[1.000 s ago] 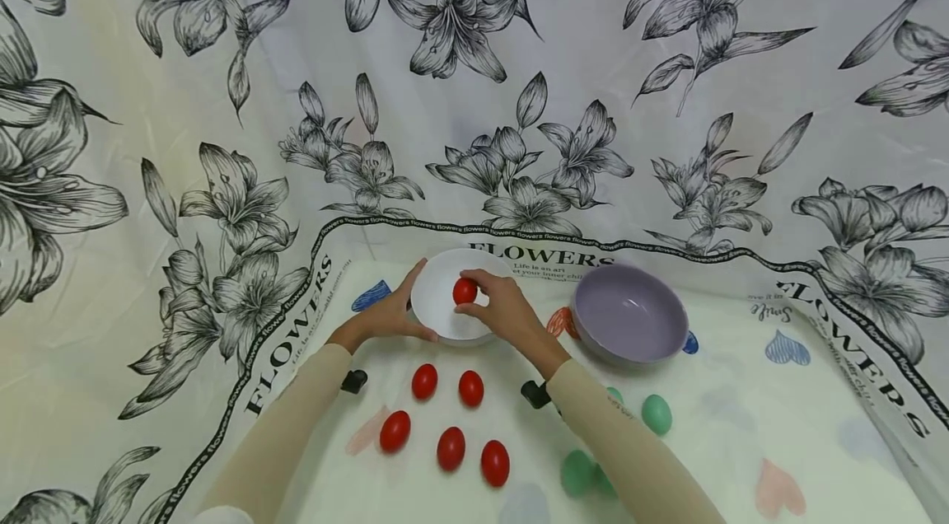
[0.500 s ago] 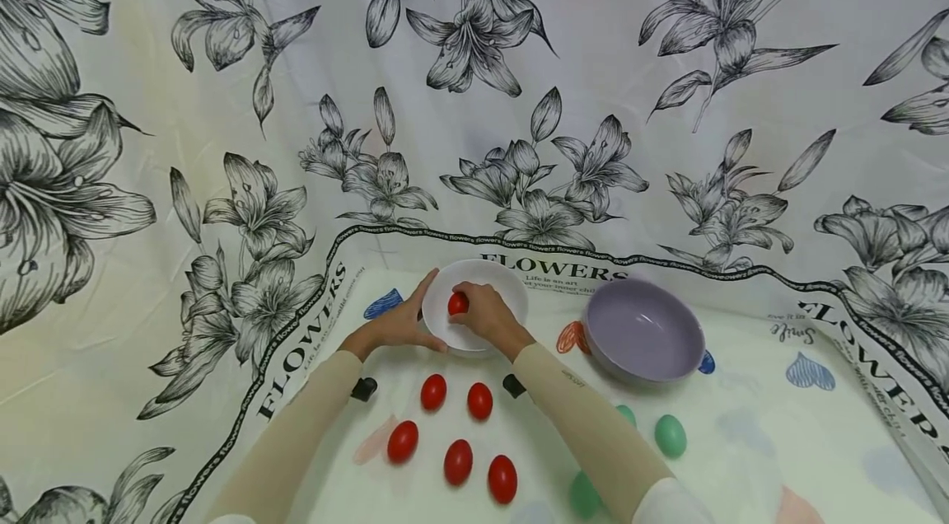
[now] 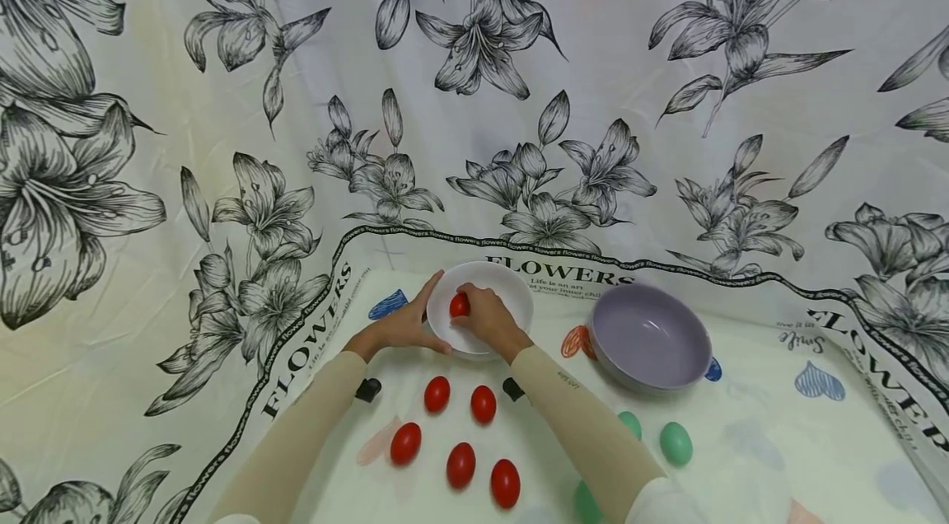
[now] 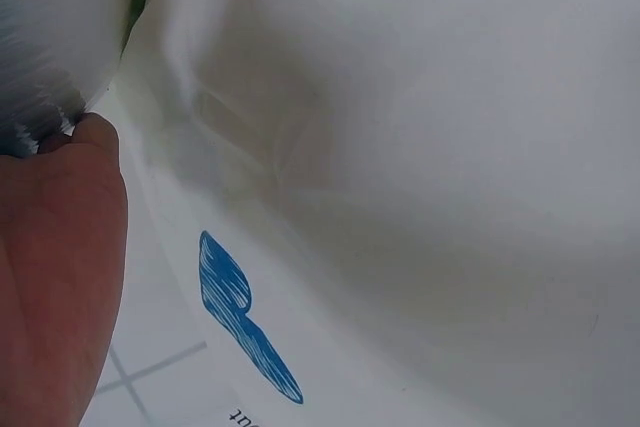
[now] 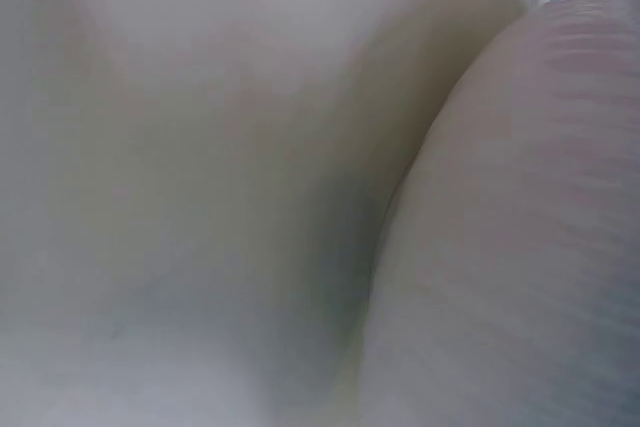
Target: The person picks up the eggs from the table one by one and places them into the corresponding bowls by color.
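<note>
A white bowl [image 3: 519, 303] stands at the back of the table in the head view. My left hand [image 3: 396, 329] holds it from the left, thumb along the near side and fingers around the far left side. In the left wrist view, the fingertips [image 4: 97, 132] meet the bowl's outer wall [image 4: 60, 37]. Inside the bowl, my right hand [image 3: 491, 323] pinches a red egg [image 3: 460, 306] between thumb and fingers. The bowl's curved outside [image 5: 520, 217] fills the right part of the right wrist view, where the egg is out of sight.
Several red eggs [image 3: 461, 465] lie on the pale cloth between the forearms. A purple bowl [image 3: 648, 334] stands right of the white one. Green eggs [image 3: 675, 443] lie near the right forearm, which partly covers some. A flower-print curtain [image 3: 474, 178] rises behind.
My right hand has carried the red egg lower and slightly left into the white bowl. My left hand keeps its hold there. The head view has shifted slightly.
</note>
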The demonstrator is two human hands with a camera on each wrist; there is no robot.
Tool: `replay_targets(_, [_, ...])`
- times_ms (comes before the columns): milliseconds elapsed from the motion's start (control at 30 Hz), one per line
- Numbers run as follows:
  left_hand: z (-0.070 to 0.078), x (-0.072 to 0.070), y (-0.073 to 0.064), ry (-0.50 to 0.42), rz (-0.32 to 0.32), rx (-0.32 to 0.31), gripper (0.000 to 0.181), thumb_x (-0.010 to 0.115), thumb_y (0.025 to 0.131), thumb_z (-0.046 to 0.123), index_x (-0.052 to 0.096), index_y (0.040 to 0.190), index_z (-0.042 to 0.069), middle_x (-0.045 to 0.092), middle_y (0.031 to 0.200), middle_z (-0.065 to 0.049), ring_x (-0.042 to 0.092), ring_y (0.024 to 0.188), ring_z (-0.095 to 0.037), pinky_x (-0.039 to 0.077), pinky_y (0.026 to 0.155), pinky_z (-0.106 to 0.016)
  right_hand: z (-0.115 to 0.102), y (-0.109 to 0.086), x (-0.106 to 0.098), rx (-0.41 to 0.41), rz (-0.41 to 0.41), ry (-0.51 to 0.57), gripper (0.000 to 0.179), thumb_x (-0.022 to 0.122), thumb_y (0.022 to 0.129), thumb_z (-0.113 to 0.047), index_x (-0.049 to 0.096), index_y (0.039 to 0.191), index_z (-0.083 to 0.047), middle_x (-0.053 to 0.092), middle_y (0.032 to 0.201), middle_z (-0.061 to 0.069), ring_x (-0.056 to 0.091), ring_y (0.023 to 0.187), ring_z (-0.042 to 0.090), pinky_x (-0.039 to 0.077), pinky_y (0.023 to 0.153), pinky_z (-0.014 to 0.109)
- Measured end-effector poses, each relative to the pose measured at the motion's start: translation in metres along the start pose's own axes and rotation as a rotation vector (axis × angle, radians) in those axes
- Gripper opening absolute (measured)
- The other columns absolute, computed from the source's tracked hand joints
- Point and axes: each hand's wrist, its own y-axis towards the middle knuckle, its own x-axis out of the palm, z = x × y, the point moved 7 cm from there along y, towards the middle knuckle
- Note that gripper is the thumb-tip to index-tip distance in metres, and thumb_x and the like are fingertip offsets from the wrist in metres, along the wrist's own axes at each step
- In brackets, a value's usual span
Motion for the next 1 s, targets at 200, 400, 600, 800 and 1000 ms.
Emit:
replay_targets(200, [-0.001,0.0,-0.001,0.021,0.002,-0.034,0.14,0.093,0.062,0.04,-0.014,0.151,0.047,0.006,0.162,0.011,0.023,0.145,-0.018,0.032,0.114,-0.042,0.002,-0.005,-0.003,0.017,-0.023,0.008,0.066,0.08,0.083,-0.031,0.052,0.139,-0.012,0.064,0.125,0.005,0.061,0.111,0.02,0.05,0.099,0.036])
replay_targets(400, [-0.004,0.001,-0.002,0.035,0.007,-0.036,0.141,0.093,0.062,0.042,-0.012,0.156,0.035,0.005,0.163,0.009,0.026,0.145,-0.023,0.034,0.112,-0.045,0.003,-0.01,-0.011,0.013,-0.001,0.013,0.075,0.082,0.08,-0.036,0.049,0.141,-0.009,0.065,0.126,0.007,0.062,0.111,0.021,0.05,0.098,0.036])
replay_targets(600, [-0.002,0.0,-0.004,0.033,0.008,-0.038,0.139,0.093,0.065,0.036,-0.013,0.156,0.033,0.004,0.163,0.003,0.024,0.145,-0.027,0.032,0.113,-0.048,0.003,-0.026,-0.042,-0.029,0.046,0.046,0.073,0.079,0.082,-0.038,0.049,0.142,-0.008,0.063,0.129,0.011,0.061,0.115,0.024,0.052,0.096,0.039])
replay_targets(800, [-0.003,0.001,-0.005,0.022,0.008,-0.037,0.142,0.093,0.063,0.041,-0.013,0.156,0.03,0.005,0.163,0.002,0.023,0.145,-0.027,0.03,0.114,-0.05,0.004,-0.065,-0.084,-0.066,0.114,0.208,0.071,0.077,0.083,-0.041,0.048,0.144,-0.02,0.055,0.141,0.0,0.054,0.127,0.014,0.039,0.11,0.04])
replay_targets(1000, [-0.004,-0.001,0.002,0.038,0.019,-0.012,0.143,0.093,0.061,0.043,-0.015,0.155,0.035,0.003,0.164,0.005,0.02,0.147,-0.026,0.027,0.115,-0.051,0.004,-0.124,-0.114,-0.167,0.179,0.325,0.07,0.076,0.082,-0.045,0.048,0.144,-0.028,0.051,0.142,-0.012,0.052,0.126,0.007,0.048,0.1,0.029])
